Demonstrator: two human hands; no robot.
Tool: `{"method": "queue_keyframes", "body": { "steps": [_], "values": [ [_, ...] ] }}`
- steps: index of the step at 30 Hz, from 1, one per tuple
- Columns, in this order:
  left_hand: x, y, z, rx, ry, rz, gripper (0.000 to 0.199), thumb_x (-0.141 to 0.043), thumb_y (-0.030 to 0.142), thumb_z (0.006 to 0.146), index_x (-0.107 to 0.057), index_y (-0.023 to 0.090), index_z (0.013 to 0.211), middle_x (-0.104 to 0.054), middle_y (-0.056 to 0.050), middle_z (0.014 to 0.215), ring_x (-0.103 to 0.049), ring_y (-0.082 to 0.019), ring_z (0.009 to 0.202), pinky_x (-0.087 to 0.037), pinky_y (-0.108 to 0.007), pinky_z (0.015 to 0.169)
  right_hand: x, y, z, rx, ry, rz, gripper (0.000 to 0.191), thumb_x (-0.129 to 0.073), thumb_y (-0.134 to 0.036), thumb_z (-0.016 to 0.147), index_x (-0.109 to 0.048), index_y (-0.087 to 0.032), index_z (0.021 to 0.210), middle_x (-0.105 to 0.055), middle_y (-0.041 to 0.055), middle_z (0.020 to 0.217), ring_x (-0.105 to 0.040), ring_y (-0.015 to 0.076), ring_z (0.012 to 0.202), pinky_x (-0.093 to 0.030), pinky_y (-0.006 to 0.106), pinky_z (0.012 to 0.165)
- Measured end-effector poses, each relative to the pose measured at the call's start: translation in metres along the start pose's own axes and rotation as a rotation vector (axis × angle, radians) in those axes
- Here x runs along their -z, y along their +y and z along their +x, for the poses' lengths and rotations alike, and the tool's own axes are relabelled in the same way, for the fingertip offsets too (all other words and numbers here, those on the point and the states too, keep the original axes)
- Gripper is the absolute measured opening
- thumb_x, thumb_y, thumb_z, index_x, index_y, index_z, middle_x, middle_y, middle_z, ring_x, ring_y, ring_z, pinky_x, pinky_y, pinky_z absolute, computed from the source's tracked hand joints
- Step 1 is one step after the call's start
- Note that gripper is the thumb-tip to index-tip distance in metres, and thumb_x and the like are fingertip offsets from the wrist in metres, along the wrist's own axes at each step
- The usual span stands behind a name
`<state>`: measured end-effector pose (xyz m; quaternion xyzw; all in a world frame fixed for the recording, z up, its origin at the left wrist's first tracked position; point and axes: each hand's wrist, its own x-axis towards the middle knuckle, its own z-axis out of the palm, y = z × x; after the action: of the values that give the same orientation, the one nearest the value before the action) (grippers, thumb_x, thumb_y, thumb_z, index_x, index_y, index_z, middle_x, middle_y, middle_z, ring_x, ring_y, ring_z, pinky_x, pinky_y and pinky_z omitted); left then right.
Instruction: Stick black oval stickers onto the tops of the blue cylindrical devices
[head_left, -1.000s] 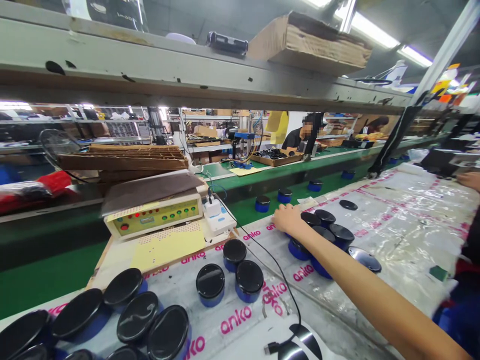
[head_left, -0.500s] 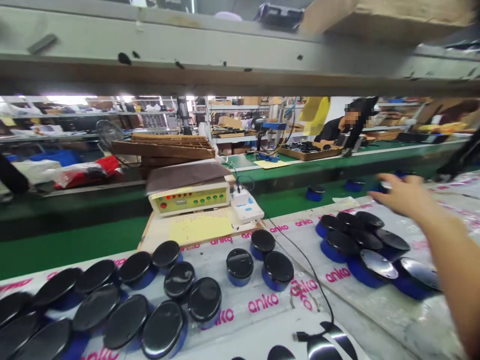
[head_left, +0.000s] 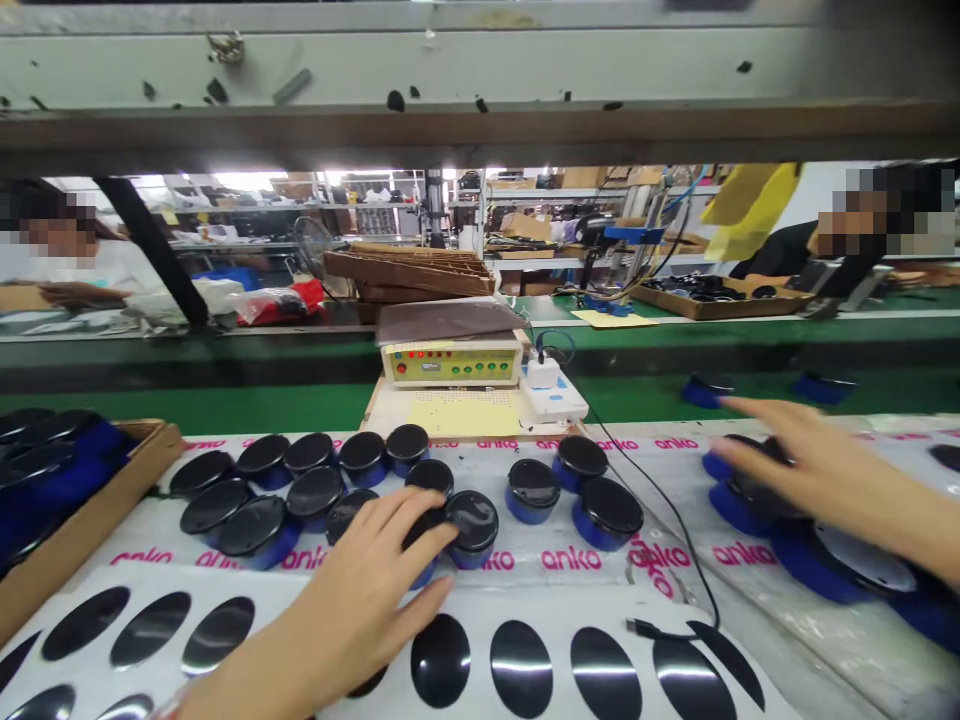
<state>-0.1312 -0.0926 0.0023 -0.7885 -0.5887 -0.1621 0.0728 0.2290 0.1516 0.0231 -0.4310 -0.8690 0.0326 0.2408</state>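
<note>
My left hand point(head_left: 382, 575) reaches over the middle group of round black-topped blue pieces, its fingertips at a black-topped piece point(head_left: 474, 522); whether it grips one is hidden. My right hand point(head_left: 802, 470) is stretched out above the right group, near a blue piece point(head_left: 739, 508), with thumb and fingers apart and nothing seen between them. Three similar pieces, one of them a round piece point(head_left: 532, 488), stand between the two groups. A white sheet with black ovals point(head_left: 521, 665) lies in front, and a black cable point(head_left: 664, 490) crosses the table.
A control box point(head_left: 454, 365) and a white adapter point(head_left: 553, 390) stand at the back. A cardboard box point(head_left: 90, 520) of blue pieces is at the left. Two loose pieces, including a blue one point(head_left: 705, 390), sit on the green belt point(head_left: 225, 378). Two people sit beyond it. A shelf beam crosses overhead.
My view has turned left. My left hand has come into view over the middle pieces. My right hand has moved from the belt's edge back toward the right group.
</note>
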Motion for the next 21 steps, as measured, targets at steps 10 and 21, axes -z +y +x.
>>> {"method": "queue_keyframes", "body": {
  "steps": [10, 21],
  "values": [
    [-0.038, -0.003, 0.042, 0.139, -0.215, 0.043, 0.069, -0.071, 0.051, 0.067, -0.047, 0.026, 0.127, -0.042, -0.014, 0.14, -0.023, -0.049, 0.132, -0.029, -0.067, 0.098, -0.095, -0.128, 0.025, 0.162, -0.478, -0.104, 0.076, -0.052, -0.07, 0.071, -0.046, -0.027, 0.134, -0.034, 0.0162, 0.145, -0.015, 0.0496, 0.133, -0.036, 0.073, 0.081],
    [-0.041, 0.002, 0.031, 0.2, -0.083, 0.138, 0.077, -0.067, 0.05, 0.074, -0.036, 0.022, 0.139, -0.038, -0.014, 0.145, -0.021, -0.043, 0.135, -0.013, -0.066, 0.106, -0.081, -0.135, 0.022, 0.299, -0.434, -0.007, 0.05, -0.066, -0.046, 0.066, -0.053, -0.019, 0.106, -0.053, 0.0123, 0.115, -0.043, 0.0321, 0.113, -0.042, 0.047, 0.087]
  ]
}}
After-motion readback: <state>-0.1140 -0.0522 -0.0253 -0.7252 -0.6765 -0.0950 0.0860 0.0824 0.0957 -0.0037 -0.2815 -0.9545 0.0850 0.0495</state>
